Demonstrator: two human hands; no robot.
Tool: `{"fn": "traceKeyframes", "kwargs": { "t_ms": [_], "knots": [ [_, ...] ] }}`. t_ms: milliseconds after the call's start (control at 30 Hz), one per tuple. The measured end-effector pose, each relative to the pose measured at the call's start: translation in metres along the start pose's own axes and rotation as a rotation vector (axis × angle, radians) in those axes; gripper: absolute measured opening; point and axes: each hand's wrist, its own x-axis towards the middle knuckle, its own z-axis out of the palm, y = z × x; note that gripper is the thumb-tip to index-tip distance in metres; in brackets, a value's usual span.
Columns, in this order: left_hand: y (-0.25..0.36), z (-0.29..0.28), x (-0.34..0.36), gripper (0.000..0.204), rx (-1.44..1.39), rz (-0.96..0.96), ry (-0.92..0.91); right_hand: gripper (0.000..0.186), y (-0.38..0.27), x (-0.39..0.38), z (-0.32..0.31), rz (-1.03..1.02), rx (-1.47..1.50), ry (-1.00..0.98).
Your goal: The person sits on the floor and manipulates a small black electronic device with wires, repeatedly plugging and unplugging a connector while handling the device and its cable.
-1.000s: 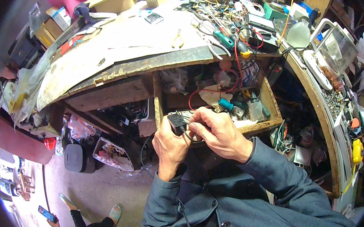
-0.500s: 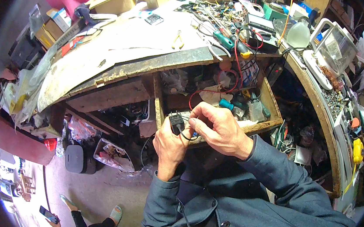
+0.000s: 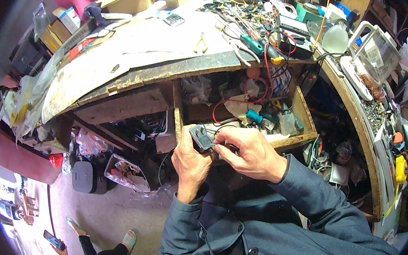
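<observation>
My left hand (image 3: 191, 162) is closed around a small black power adapter (image 3: 201, 137), held tilted above the front edge of an open drawer (image 3: 291, 142). Against the adapter's right side, the thumb and fingers of my right hand (image 3: 250, 153) are pinched together. What lies between those fingertips is too small to make out. A thin dark cable (image 3: 224, 126) loops just beyond the right hand, over the drawer. Inside the drawer lie a teal cylindrical piece (image 3: 254, 116), a red wire (image 3: 226, 104) and crumpled bags.
On the worktable (image 3: 142, 42) beyond are yellow-handled pliers (image 3: 200, 43), a green-handled screwdriver (image 3: 252, 44) and a heap of tools and parts. A box of scraps (image 3: 126, 173) and a black bin (image 3: 84, 177) stand on the floor at left. Another person's hand holds a phone (image 3: 53, 240) at lower left.
The adapter has turned in my left hand, so its broad face shows instead of the cable end. My right fingertips have moved down and closer against its side.
</observation>
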Motion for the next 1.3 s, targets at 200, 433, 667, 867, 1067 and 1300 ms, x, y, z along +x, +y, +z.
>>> {"fn": "traceKeyframes", "kwargs": {
  "t_ms": [200,433,667,867,1067,1300],
  "knots": [
    [-0.0002,-0.0001,-0.0004,0.057,-0.018,-0.022,-0.01,0.013,-0.0021,-0.003,-0.0004,-0.028,-0.03,0.016],
    [0.0016,-0.0008,-0.0007,0.056,0.002,-0.013,-0.008,0.013,-0.0017,-0.0058,-0.0005,-0.026,-0.041,0.0],
    [0.002,-0.0008,0.0005,0.054,0.015,0.011,-0.02,0.013,-0.0023,-0.0068,-0.0023,-0.011,-0.045,-0.013],
    [0.0003,-0.0002,0.0001,0.052,0.036,0.022,-0.023,0.014,-0.0017,-0.0078,-0.0021,-0.003,-0.046,-0.015],
    [-0.0008,0.0001,-0.0003,0.05,0.026,0.011,-0.031,0.014,-0.0024,-0.0084,0.0004,-0.003,-0.046,-0.001],
    [-0.0019,0.001,-0.0001,0.05,0.023,0.003,-0.024,0.013,-0.003,-0.0101,0.0011,0.026,-0.037,-0.013]
  ]
}}
